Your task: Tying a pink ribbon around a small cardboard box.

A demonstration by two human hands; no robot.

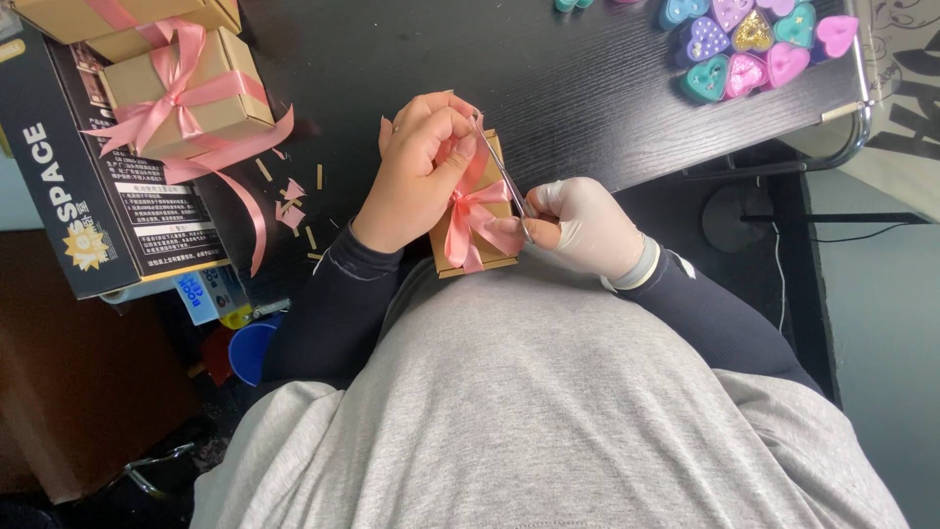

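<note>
At the near edge of the black bench point(587, 88), just above the person's grey-shirted lap, a small kraft gift box point(477, 257) tied with a pink ribbon bow point(470, 211) sits between both hands. The left hand point(416, 171), bare, curls over the box's far end, its fingers point(446, 122) pressed together and pinching a ribbon tail. The right hand point(583, 225), in a pale glove, grips slim scissors point(507, 176), its fingers closed around the handles; the blades angle up across the ribbon near the left hand.

Left of the hands, small pink ribbon scraps point(292, 211) and tan slivers lie scattered on the bench. Further left, a flat black rectangular package point(73, 186) with white lettering and a yellow sunburst mark hangs off the bench edge. Two more kraft gift boxes point(186, 88) with pink ribbons rest on it, one mostly cut off by the frame.

At the far right corner lies a cluster of about ten heart-shaped cases point(749, 44) in teal, pink, purple and gold.
</note>
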